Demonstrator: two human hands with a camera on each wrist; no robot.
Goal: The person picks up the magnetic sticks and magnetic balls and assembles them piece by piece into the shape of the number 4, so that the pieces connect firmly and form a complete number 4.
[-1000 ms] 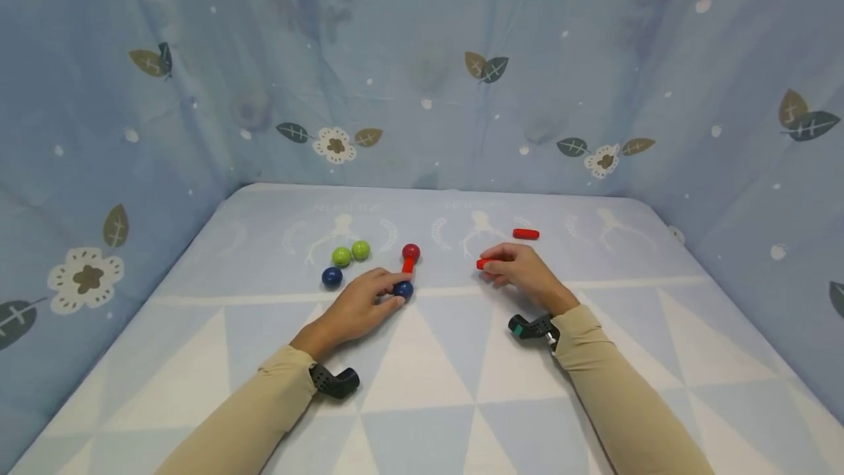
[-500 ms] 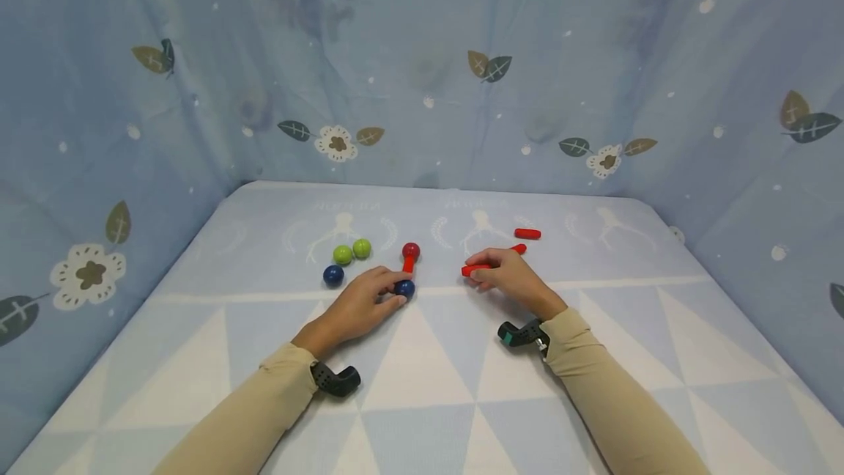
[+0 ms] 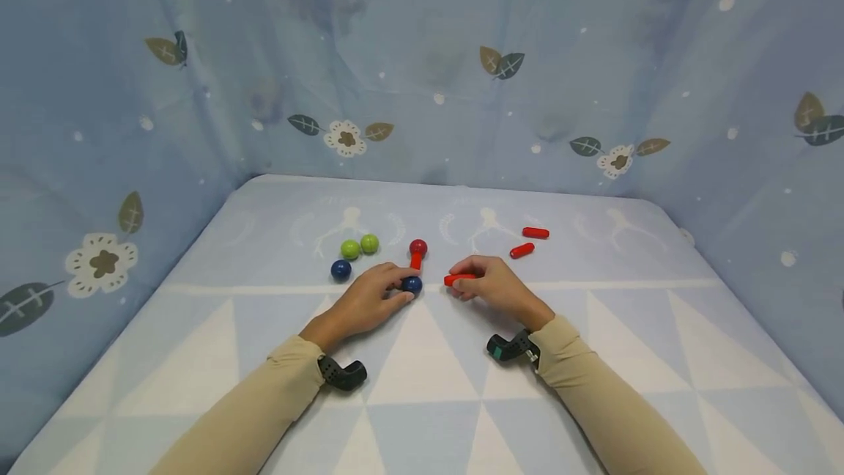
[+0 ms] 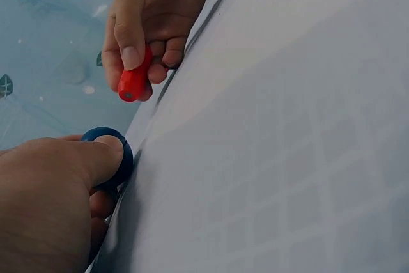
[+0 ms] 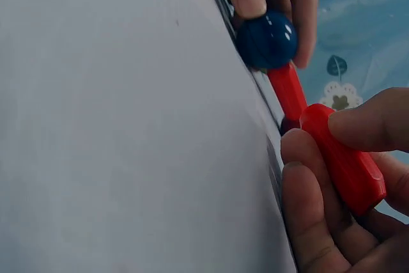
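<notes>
My left hand (image 3: 365, 300) pinches a dark blue ball (image 3: 412, 285) between thumb and fingers. From that ball a red rod (image 5: 287, 93) runs away to a red ball (image 3: 418, 247), the three lying in one line on the table. Just to the right, my right hand (image 3: 497, 290) pinches another short red rod (image 5: 345, 161) between thumb and fingertips. A small grey spot shows on this rod's end (image 4: 128, 94) in the left wrist view, pointed toward the blue ball, with a gap between them.
Left of the joined pieces lie two green balls (image 3: 350, 249) and a second blue ball (image 3: 341, 270). Two loose red rods (image 3: 535, 233) lie beyond my right hand. A blue patterned curtain (image 3: 435, 79) closes off the table's (image 3: 422, 387) back and sides.
My right hand has moved left and slightly nearer with its red rod, closing on the blue ball. The second loose rod now shows fully. My left hand stays on the ball; the head view shifts slightly.
</notes>
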